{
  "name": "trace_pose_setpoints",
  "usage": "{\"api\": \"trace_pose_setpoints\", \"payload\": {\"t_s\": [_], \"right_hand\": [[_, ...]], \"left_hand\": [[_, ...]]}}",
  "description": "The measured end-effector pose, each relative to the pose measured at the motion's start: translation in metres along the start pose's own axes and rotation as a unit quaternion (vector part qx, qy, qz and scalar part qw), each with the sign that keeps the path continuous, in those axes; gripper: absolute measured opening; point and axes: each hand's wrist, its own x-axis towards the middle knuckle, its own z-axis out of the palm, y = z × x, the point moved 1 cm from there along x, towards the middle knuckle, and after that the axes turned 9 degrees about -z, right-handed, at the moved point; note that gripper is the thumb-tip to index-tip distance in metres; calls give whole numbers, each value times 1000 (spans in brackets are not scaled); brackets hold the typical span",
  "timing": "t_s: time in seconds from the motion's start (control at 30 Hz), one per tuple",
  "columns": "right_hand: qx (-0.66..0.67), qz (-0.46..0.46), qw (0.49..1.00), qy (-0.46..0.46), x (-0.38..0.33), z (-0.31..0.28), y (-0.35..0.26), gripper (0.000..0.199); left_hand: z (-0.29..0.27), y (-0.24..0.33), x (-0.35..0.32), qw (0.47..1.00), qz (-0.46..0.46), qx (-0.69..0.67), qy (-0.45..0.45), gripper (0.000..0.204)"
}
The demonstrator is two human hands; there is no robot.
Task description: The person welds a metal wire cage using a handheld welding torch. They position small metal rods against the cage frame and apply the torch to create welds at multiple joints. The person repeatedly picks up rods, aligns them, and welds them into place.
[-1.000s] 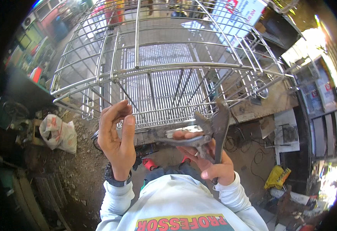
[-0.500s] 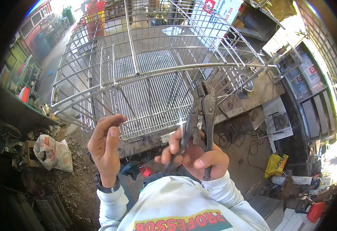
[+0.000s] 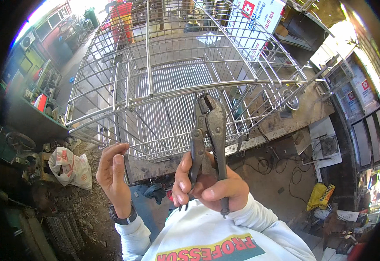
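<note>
My right hand (image 3: 227,188) grips a pair of dark, worn locking pliers (image 3: 217,130). Its thumb lies by one handle and the fingers wrap round the other. The pliers point up and away from me, their jaws slightly apart with nothing seen between them. Behind the jaws stands a large metal wire cage (image 3: 149,65) with a slatted grid (image 3: 168,108) at its bottom. My left hand (image 3: 114,182) is raised near the cage's front left corner, fingers loosely extended and thumb apart, holding nothing. Whether its fingertips touch the wires I cannot tell.
The cage rests on a dirty workbench (image 3: 148,169). A round metal ring (image 3: 292,101) lies at the bench's right. A white sack (image 3: 70,167) sits on rubble at left. Cables (image 3: 300,174) and a yellow bag (image 3: 320,196) are on the floor at right.
The pliers have moved left, with my right hand still holding them, and now show more sharply. My left hand stays raised and open. The cage sits slightly lower and further right in view.
</note>
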Motion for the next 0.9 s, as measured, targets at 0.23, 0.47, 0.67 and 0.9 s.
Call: {"api": "trace_pose_setpoints", "payload": {"t_s": [0.23,0.47,0.67,0.9], "right_hand": [[33,-13,999,8,-1,8,5,47],[86,42,995,26,-6,20,-7,22],[-44,46,996,67,-9,21,-12,22],[-131,31,984,113,-10,25,-8,18]], "left_hand": [[11,-2,-6,999,-42,1,7,33],[50,-11,-4,999,27,5,-38,53],[71,-19,45,986,-4,-150,-73,47],[70,-25,60,984,-31,-149,-97,65]]}}
